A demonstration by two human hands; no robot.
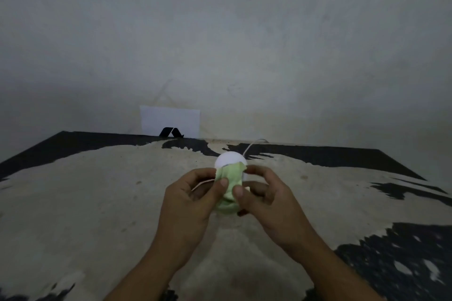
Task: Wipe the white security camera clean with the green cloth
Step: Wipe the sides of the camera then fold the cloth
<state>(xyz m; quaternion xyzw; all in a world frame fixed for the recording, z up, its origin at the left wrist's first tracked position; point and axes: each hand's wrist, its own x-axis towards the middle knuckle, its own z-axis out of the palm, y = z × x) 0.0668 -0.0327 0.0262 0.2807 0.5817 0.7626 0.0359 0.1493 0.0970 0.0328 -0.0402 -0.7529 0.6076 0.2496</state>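
Observation:
The white security camera (229, 159) stands at the middle of the table, its round top showing above the green cloth (229, 187). The cloth is wrapped over the camera's front and lower body. My left hand (193, 199) grips the cloth and camera from the left, thumb pressed on the cloth. My right hand (263, 194) holds them from the right, thumb on the cloth and fingers curled around the far side. A thin white cable (252, 145) runs from behind the camera toward the table's back edge.
The table (97, 190) has a worn beige and black surface. A white sheet of paper (170, 120) with a black mark leans against the grey wall at the table's far edge.

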